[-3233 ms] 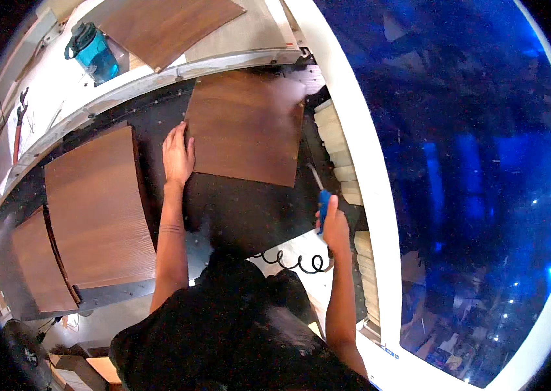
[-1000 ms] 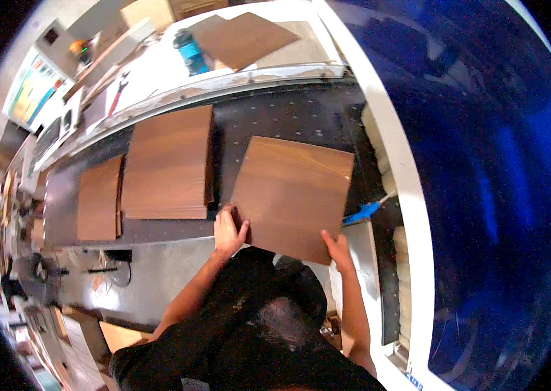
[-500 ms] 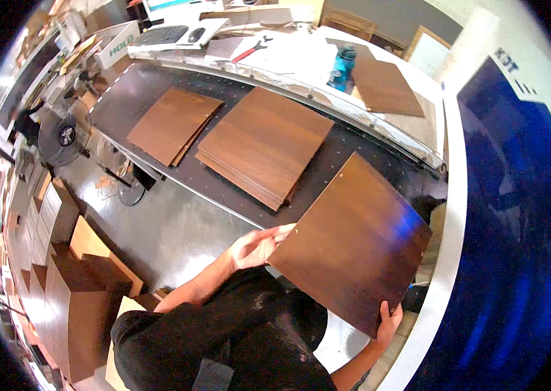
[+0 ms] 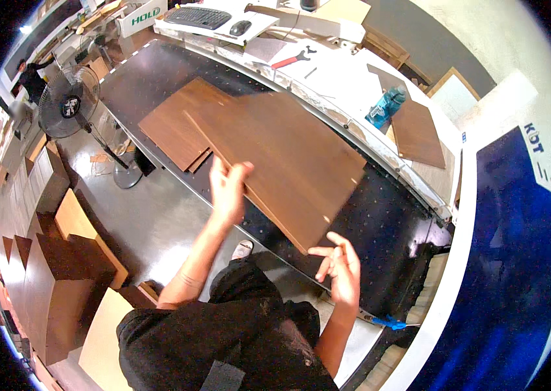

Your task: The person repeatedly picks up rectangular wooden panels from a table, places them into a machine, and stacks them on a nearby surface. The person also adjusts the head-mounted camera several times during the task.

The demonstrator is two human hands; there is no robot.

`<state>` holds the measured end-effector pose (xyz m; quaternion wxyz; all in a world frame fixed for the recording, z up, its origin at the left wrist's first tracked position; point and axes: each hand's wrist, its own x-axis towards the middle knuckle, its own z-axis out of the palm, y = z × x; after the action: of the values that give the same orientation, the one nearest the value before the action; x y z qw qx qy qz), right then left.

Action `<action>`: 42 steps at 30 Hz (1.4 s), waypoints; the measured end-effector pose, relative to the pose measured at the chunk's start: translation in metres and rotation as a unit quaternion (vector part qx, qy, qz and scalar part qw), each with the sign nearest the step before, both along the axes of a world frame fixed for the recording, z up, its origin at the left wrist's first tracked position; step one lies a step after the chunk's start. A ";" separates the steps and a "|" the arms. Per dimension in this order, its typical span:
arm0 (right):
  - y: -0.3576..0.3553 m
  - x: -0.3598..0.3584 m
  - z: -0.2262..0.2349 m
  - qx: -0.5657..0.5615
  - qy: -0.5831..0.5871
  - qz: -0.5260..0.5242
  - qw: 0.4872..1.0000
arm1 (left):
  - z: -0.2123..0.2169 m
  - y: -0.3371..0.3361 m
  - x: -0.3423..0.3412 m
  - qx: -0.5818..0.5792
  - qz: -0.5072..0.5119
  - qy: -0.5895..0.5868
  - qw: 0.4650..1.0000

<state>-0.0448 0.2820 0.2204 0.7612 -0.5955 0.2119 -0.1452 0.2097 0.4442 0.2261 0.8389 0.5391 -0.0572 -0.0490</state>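
A brown wood-grain panel (image 4: pixel 288 163) lies over the place of the middle stack on the black perforated table (image 4: pixel 379 247). Its outline is slightly blurred, and whether it rests fully on the boards beneath cannot be made out. My left hand (image 4: pixel 228 195) is at the panel's near left edge, thumb and fingers apart. By the near right corner, my right hand (image 4: pixel 339 267) has its fingers spread, one fingertip at or just beside the corner. Neither hand is visibly clamped on the board. A second stack of brown panels (image 4: pixel 174 127) lies to the left, partly covered.
A blue and white machine (image 4: pixel 516 247) stands along the right. Behind the table, a white worktop holds a blue bottle (image 4: pixel 386 107), red-handled tool (image 4: pixel 293 58), keyboard (image 4: pixel 196 17) and mouse (image 4: pixel 241 28). A fan (image 4: pixel 70 104) and stacked boards (image 4: pixel 73 300) stand left.
The panel has moved left and away from me, from in front of my body onto the middle stack's place. Both hands moved with it, and my right hand's grip on its corner has loosened.
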 end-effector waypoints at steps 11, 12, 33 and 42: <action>0.011 -0.040 -0.054 0.069 0.096 -0.153 0.981 | -0.038 0.139 0.295 0.118 -0.029 0.012 0.993; 0.011 -0.042 -0.057 0.074 0.102 -0.167 0.978 | -0.048 0.155 0.323 0.032 -0.063 0.089 0.994; -0.032 0.044 -0.153 -0.296 0.209 -0.246 0.899 | -0.168 -0.024 0.180 0.634 -0.092 -0.407 0.652; -0.049 0.050 -0.198 -0.201 0.109 -0.267 0.936 | -0.169 -0.021 0.100 0.616 -0.028 -0.384 0.688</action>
<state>0.0047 0.2329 0.0226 0.5312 -0.6696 0.4113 -0.3165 0.3092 0.4230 0.0574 0.2219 0.9044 -0.3461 0.1144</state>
